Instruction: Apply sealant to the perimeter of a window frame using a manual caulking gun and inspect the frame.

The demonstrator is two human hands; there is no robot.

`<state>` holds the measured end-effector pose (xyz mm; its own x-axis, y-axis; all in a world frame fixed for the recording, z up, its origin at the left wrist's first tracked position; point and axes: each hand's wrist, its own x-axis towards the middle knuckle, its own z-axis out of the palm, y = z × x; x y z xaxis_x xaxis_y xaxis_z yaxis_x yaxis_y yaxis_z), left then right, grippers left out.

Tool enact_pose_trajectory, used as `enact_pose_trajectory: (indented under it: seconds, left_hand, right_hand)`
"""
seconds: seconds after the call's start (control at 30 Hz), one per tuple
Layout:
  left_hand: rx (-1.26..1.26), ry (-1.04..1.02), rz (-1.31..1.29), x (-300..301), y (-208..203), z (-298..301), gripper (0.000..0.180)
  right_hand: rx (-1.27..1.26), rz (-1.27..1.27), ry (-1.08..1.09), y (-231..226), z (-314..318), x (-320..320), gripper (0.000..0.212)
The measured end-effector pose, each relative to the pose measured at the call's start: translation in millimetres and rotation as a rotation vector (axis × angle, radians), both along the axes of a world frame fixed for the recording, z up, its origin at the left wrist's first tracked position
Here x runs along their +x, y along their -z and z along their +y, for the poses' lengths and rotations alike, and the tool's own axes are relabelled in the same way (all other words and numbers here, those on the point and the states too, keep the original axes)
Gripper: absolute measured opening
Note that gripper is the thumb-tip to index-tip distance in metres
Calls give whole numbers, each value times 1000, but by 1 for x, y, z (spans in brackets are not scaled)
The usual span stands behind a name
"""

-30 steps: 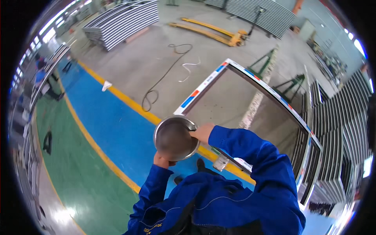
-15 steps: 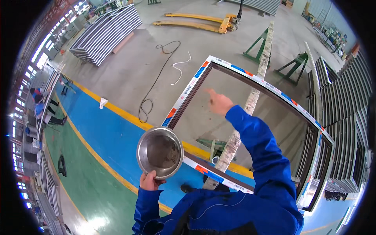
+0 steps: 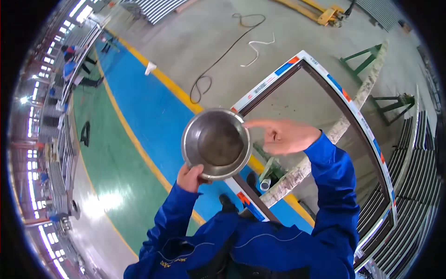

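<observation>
A round steel bowl [image 3: 189, 139], with dull grey-brown residue on its inner bottom, is held up in front of me. My left hand [image 3: 190, 177] grips its near-left rim, thumb over the edge. At the bowl's right rim is my right hand [image 3: 290, 136], slightly blurred, its index finger stretched toward the rim and the other fingers partly bent. Nothing shows in that hand; whether the fingertip touches the bowl I cannot tell. Below the right hand lies a large rectangular window frame [image 3: 320, 69], dark inside, its outer edge covered with white, blue and orange film.
A wrapped support beam [image 3: 297, 179] runs under the frame, with green stands [image 3: 364, 63] beyond. Dark profiles [image 3: 413, 186] are stacked at right. A cable [image 3: 223, 51] and a white strip [image 3: 253, 51] lie on the floor. A yellow pallet jack [image 3: 320, 14] stands far off; people [image 3: 72, 65] are at far left.
My right hand has moved from over the frame's opening back to the bowl's right rim. The bowl, in my left hand, sits farther right and higher in view. The view has turned left.
</observation>
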<state>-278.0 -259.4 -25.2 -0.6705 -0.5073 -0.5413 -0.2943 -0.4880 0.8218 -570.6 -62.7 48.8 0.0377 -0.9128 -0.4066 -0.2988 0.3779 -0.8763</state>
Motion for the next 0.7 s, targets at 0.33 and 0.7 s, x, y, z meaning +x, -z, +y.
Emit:
enact_pose_trajectory:
  seconds: [0.33, 0.7]
  left_hand:
    - [-92, 78, 10, -41, 14, 21, 28]
    - [-130, 162, 86, -69, 40, 31, 27]
  right_hand:
    - [37, 952, -146, 36, -10, 39, 58]
    - [-6, 998, 18, 76, 31, 29, 64]
